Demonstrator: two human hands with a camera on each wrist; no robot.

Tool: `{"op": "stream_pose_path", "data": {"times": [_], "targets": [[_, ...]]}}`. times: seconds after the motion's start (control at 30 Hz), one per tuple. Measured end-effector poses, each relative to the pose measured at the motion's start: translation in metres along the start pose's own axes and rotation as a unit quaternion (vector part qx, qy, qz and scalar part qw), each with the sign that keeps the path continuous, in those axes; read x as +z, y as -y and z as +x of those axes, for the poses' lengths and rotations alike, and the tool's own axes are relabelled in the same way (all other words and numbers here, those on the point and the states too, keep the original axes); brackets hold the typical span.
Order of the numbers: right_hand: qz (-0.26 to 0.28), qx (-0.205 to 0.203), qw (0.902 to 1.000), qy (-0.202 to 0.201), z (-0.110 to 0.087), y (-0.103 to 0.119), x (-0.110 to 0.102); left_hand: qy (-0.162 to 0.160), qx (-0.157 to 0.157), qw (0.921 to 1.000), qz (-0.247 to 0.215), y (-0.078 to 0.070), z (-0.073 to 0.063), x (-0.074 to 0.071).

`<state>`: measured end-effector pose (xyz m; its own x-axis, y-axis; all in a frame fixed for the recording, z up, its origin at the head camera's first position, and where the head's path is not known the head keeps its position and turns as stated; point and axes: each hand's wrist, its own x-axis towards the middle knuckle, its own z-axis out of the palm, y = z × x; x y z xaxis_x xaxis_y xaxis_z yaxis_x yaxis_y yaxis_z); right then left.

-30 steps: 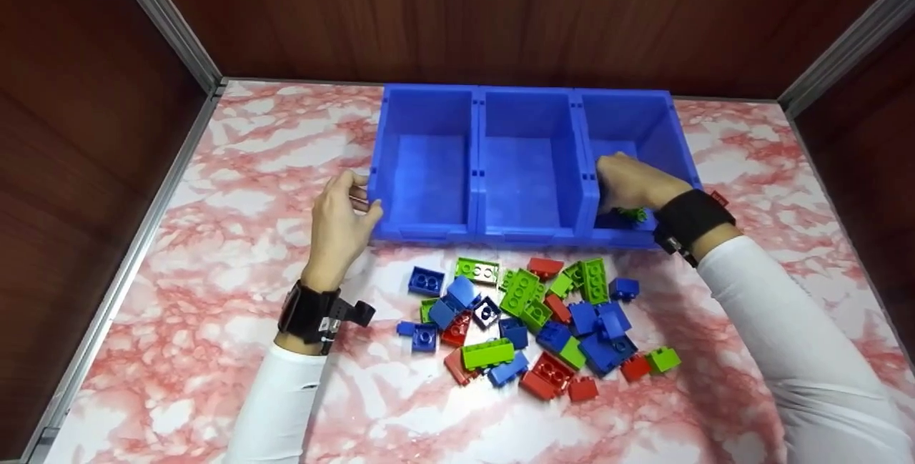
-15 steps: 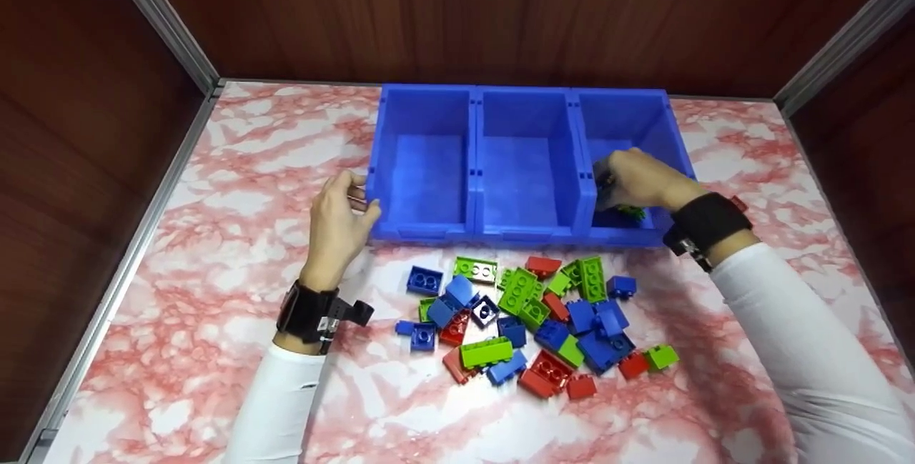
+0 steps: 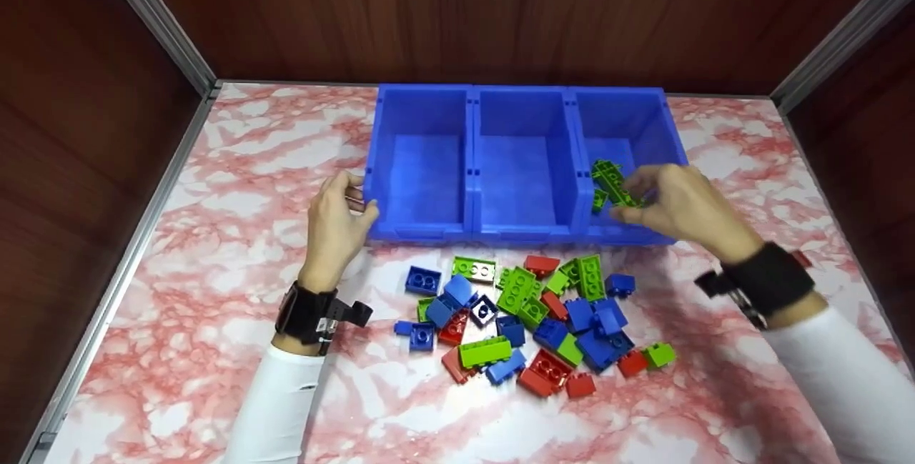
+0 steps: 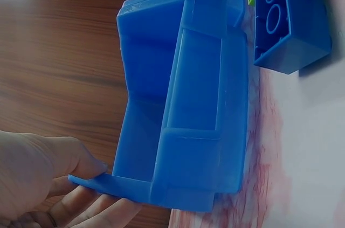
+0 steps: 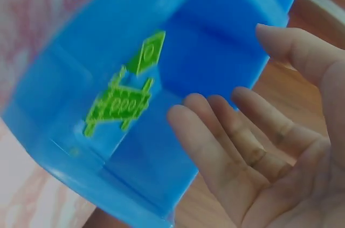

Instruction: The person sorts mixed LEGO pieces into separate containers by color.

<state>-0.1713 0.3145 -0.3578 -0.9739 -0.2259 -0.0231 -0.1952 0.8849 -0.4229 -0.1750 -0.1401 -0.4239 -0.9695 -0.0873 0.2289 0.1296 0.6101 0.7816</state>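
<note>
A blue storage bin (image 3: pixel 525 238) with three compartments side by side stands on the table. My left hand (image 3: pixel 337 224) pinches the rim of its left side wall; in the left wrist view the thumb (image 4: pixel 86 160) lies on one face of the wall and the fingers on the other. My right hand (image 3: pixel 679 206) is over the front of the right compartment, thumb and fingers spread with nothing between them. On that compartment's floor lie a green fence-like toy piece (image 5: pixel 119 105) with posts and a smaller green piece (image 5: pixel 149 53).
Red, green and blue toy bricks (image 3: pixel 516 291) lie in a loose pile in front of the bin. One blue brick (image 4: pixel 295 28) is near the bin's front left. Brown panels (image 3: pixel 500 13) enclose the marbled table (image 3: pixel 179 349) at the back and sides.
My right hand has opened and drawn back toward the front right, leaving the green pieces uncovered in the right compartment. The left hand stays at the bin's left wall.
</note>
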Motion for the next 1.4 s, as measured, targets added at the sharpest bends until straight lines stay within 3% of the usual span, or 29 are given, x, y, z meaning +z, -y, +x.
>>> {"op": "stream_pose_path", "data": {"times": [0.27, 0.5, 0.73, 1.13, 1.4], "targets": [[0.034, -0.043, 0.9974, -0.047, -0.033, 0.006, 0.030, -0.007, -0.001, 1.0000, -0.003, 0.003, -0.001, -0.001], [0.004, -0.050, 0.9981, -0.035, -0.048, 0.007, 0.054, -0.009, 0.006, 0.9999, -0.001, 0.004, -0.001, 0.000], [-0.040, -0.045, 0.9981, -0.009, -0.048, 0.005, 0.068, -0.010, 0.012, 0.9999, -0.002, 0.002, 0.000, 0.000], [-0.037, -0.012, 0.9989, 0.025, -0.044, 0.009, 0.079, -0.012, 0.010, 0.9998, -0.007, 0.002, -0.001, 0.000], [-0.001, -0.017, 0.9996, 0.023, -0.041, 0.012, 0.078, -0.009, 0.007, 0.9999, -0.004, 0.000, 0.000, 0.001]]}}
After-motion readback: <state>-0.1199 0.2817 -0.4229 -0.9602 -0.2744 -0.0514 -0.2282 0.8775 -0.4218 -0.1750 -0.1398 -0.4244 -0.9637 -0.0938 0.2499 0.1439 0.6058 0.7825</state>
